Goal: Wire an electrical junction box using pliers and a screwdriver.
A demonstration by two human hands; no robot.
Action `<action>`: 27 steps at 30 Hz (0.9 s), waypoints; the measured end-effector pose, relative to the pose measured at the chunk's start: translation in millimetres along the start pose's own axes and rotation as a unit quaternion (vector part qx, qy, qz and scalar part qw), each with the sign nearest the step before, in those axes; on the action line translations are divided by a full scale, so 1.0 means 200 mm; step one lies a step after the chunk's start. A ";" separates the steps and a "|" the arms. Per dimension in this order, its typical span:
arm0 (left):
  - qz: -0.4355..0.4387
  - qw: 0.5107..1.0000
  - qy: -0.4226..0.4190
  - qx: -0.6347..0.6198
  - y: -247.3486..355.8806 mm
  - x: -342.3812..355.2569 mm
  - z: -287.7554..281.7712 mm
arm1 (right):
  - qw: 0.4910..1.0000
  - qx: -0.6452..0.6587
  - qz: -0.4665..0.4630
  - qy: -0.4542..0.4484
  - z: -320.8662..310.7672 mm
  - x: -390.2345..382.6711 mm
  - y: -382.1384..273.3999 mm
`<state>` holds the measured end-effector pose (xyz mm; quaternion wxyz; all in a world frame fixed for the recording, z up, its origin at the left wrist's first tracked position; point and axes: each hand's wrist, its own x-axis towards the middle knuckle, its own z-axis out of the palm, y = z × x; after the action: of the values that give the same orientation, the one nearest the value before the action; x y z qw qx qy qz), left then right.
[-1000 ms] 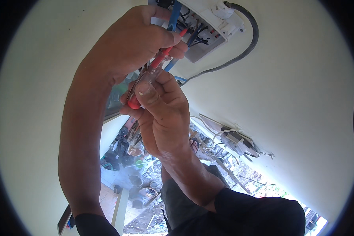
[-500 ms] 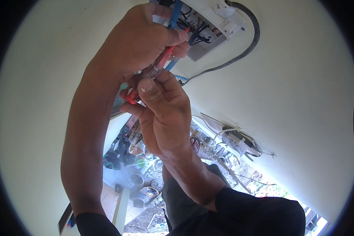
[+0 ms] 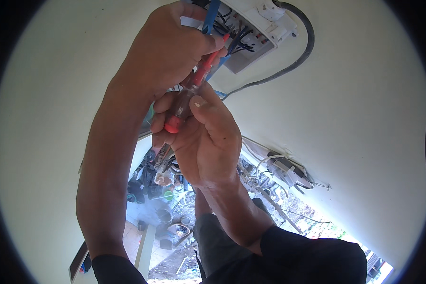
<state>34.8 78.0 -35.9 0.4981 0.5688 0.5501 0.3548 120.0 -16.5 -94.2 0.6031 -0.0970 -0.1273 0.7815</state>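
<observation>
A screwdriver (image 3: 181, 106) with a clear, red-ended handle and a red shaft slants up toward the open white electrical box (image 3: 253, 66) at the top. My right hand (image 3: 208, 135) is closed loosely round its handle, the thumb on the near side. Above it, my left hand (image 3: 168, 52) is bent at the wrist, with thumb and finger closed at the red shaft. Inside the box are black wires (image 3: 241, 42) and terminals; the screwdriver's tip is among or in front of them. A blue strip (image 3: 212, 16) runs behind my left fingers, partly hidden.
A thick black cable (image 3: 310, 35) loops from the box down along the pale wall (image 3: 355, 104). Lower right, a second wall-mounted box (image 3: 288, 168) has loose wires. Far below lie buckets (image 3: 165, 217), bags and debris on the ground.
My right hand has shifted slightly right and its grip on the handle has changed, showing more of the handle and its red end. My left hand stays nearly in place.
</observation>
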 end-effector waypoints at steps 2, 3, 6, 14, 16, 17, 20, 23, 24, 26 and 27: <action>0.000 1.000 0.002 -0.009 -0.02 0.01 -0.03 | 0.997 -0.057 -0.007 0.048 0.05 0.00 0.01; 0.003 1.000 0.001 -0.023 -0.02 0.02 -0.03 | 0.997 -0.059 -0.008 0.050 0.05 0.01 0.01; 0.004 0.998 -0.015 0.056 0.02 -0.01 -0.01 | 0.993 -0.070 -0.034 0.091 0.04 0.02 0.04; 0.009 1.000 -0.021 0.012 -0.02 0.02 -0.03 | 0.997 0.010 -0.021 0.072 0.05 0.01 0.04; 0.005 1.000 -0.029 -0.011 -0.01 0.02 -0.03 | 0.996 -0.025 -0.026 0.076 0.05 0.00 0.03; 0.015 0.999 -0.031 -0.023 -0.01 0.02 -0.03 | 0.995 -0.059 -0.030 0.080 0.04 -0.01 0.02; 0.021 0.998 -0.035 -0.048 0.00 0.01 -0.01 | 0.991 -0.111 -0.053 0.059 0.00 0.01 0.03; 0.009 0.998 -0.034 -0.058 0.01 0.00 0.01 | 0.987 -0.111 -0.033 0.115 0.02 0.03 0.06; 0.001 0.998 -0.033 -0.057 0.01 0.00 0.00 | 0.987 -0.108 -0.032 0.114 0.04 0.03 0.06; -0.013 0.997 -0.033 -0.063 0.02 -0.01 0.01 | 0.979 -0.126 -0.004 0.161 0.08 0.05 0.06; -0.023 0.996 -0.040 -0.076 0.02 0.00 0.02 | 0.978 -0.129 -0.006 0.161 0.07 0.05 0.05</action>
<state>39.4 77.2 -33.9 0.5695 0.5298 0.5142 0.3614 105.2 -10.4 -84.7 0.6030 -0.2980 -0.1289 0.7287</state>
